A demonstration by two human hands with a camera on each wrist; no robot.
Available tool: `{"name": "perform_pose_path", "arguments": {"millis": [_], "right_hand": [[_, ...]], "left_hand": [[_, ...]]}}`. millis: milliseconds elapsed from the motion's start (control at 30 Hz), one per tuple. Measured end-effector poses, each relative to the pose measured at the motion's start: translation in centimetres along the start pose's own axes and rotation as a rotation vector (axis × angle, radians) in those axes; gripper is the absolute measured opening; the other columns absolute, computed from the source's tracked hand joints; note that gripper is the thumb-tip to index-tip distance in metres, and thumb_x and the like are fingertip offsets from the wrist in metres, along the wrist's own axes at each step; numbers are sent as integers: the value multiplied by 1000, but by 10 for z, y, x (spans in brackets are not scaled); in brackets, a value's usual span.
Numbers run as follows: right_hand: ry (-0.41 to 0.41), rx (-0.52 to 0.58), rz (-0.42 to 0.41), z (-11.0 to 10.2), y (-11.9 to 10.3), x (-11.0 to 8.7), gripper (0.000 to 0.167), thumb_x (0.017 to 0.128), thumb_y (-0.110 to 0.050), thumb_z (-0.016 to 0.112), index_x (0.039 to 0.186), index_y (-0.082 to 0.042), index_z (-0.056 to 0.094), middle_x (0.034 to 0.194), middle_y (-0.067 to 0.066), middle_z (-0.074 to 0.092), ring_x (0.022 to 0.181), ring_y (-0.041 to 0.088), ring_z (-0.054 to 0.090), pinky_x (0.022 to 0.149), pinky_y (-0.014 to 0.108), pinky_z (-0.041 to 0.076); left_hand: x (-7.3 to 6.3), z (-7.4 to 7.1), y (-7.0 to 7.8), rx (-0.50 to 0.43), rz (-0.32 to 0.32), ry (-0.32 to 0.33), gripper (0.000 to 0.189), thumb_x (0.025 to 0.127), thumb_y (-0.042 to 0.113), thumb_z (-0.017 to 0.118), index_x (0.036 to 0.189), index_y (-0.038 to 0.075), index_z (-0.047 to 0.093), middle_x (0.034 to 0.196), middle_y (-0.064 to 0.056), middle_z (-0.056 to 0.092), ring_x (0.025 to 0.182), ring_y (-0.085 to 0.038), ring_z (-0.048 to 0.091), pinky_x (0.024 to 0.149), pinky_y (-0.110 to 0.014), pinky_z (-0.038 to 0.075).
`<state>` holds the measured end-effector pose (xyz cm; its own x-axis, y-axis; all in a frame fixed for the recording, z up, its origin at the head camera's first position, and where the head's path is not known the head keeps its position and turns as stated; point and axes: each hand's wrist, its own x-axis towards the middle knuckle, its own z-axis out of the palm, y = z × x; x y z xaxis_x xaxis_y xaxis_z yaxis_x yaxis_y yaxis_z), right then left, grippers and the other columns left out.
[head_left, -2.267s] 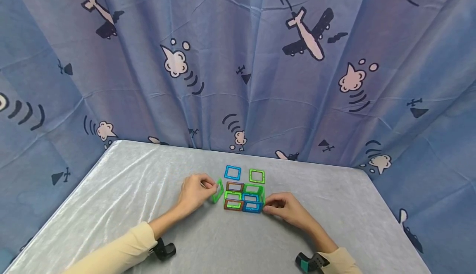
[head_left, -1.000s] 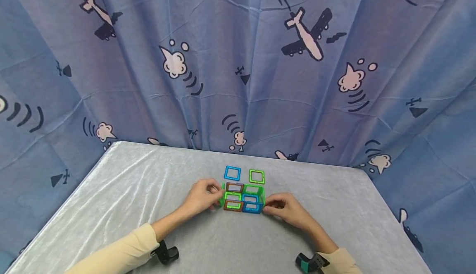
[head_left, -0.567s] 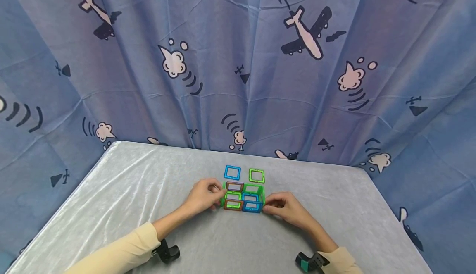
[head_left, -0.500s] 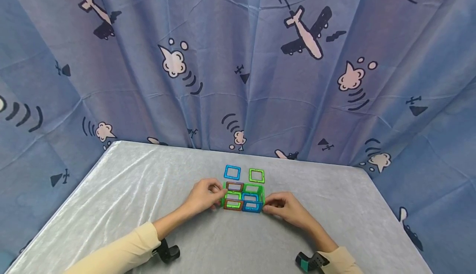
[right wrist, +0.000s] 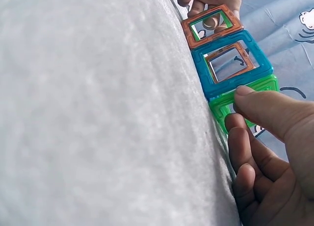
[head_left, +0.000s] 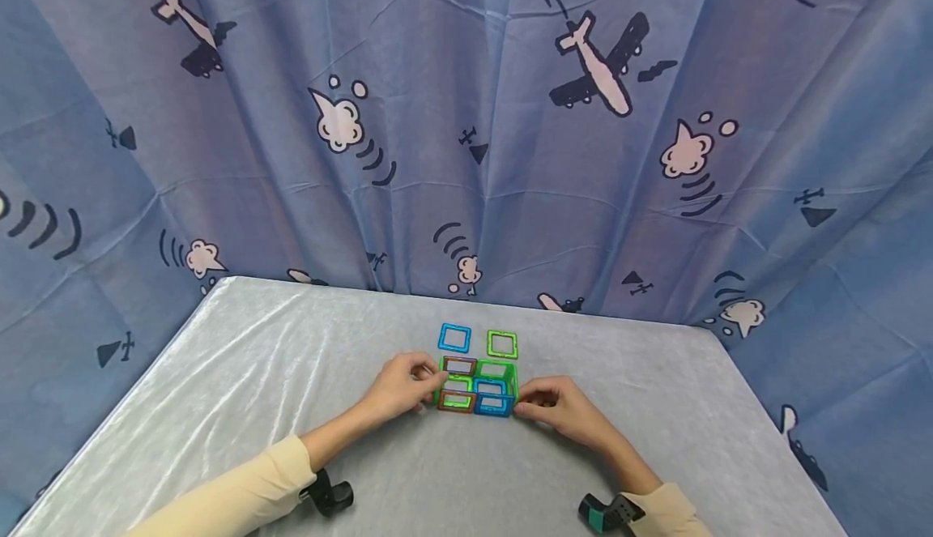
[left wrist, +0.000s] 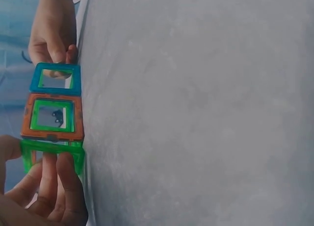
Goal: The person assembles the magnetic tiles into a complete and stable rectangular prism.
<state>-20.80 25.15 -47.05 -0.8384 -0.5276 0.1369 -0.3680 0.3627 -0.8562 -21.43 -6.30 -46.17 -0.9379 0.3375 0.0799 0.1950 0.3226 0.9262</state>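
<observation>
Square magnetic tiles form a low open-topped box, two tiles long, in the middle of the table. Its front wall is an orange-brown tile (head_left: 457,402) beside a blue tile (head_left: 494,405). My left hand (head_left: 403,381) holds a green magnetic tile (left wrist: 51,147) upright against the box's left end, thumb at its top and fingers on its outer side. At the opposite end, my right hand (head_left: 557,409) has thumb and fingertips on another upright green magnetic tile (right wrist: 267,84). The fingers partly hide both end tiles.
Behind the box, a loose blue tile (head_left: 455,338) and a loose green tile (head_left: 502,344) lie flat. A pale cloth covers the table (head_left: 306,351). At its far edge hangs a blue curtain (head_left: 437,116) printed with airplanes.
My left hand has moved right, bringing the green tile from beside the box to its left end. Over the last half second it barely shifts. The right hand stays in place.
</observation>
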Motion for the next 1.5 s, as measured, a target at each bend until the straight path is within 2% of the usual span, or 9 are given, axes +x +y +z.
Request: {"name": "perform_pose_path", "arguments": {"millis": [133,533,767,933,1100,1333,1500], "right_hand": [[3,-4,-25,1,1,0,8,93,-8,75,100,-5,78,86,4,72,69,9,59,58,25,50],[-49,14,-2,-2,-1,3,10,93,-6,75,103,-2,76,90,7,71,73,13,61,63,26,51],[-103,7,-7,-9,-1,5,12,92,-6,76,104,-3,75,91,9,71,73,12,61,61,24,50],[-124,3,15,-19,3,7,15,93,-8,75,107,-3,75,95,10,72,74,12,63,59,25,50],[-110,-27,2,-32,9,13,17,95,-9,74,111,-2,74,95,9,72,72,13,63,57,28,50],[-57,-77,-6,-47,19,23,20,96,-11,73,113,0,74,98,9,72,72,26,64,56,27,49],[-15,-91,-12,-51,24,30,22,95,-11,74,114,0,74,99,9,72,73,24,64,58,26,48]], "left_hand": [[-1,-1,-1,-1,-4,-7,20,99,24,70,98,5,71,77,-1,68,62,-23,66,53,-35,55],[-5,-6,-5,-68,-32,8,31,98,31,72,108,2,68,85,-4,69,71,-26,68,56,-38,56],[-6,-6,-5,-103,-16,3,27,97,27,72,106,2,68,88,-6,70,73,-27,68,56,-41,57],[-5,-7,-5,-123,-26,-21,22,97,24,72,104,3,69,88,-5,71,74,-25,67,56,-38,57],[-4,-8,-6,-131,-39,-38,20,97,23,73,102,4,70,89,-5,70,76,-24,67,58,-37,57],[-3,-10,-6,-131,-42,-48,20,97,23,73,102,4,70,87,-6,71,76,-25,67,59,-36,57],[-4,-9,-3,-128,-41,-30,17,97,18,72,102,2,70,88,-10,71,77,-31,67,60,-43,57]]}}
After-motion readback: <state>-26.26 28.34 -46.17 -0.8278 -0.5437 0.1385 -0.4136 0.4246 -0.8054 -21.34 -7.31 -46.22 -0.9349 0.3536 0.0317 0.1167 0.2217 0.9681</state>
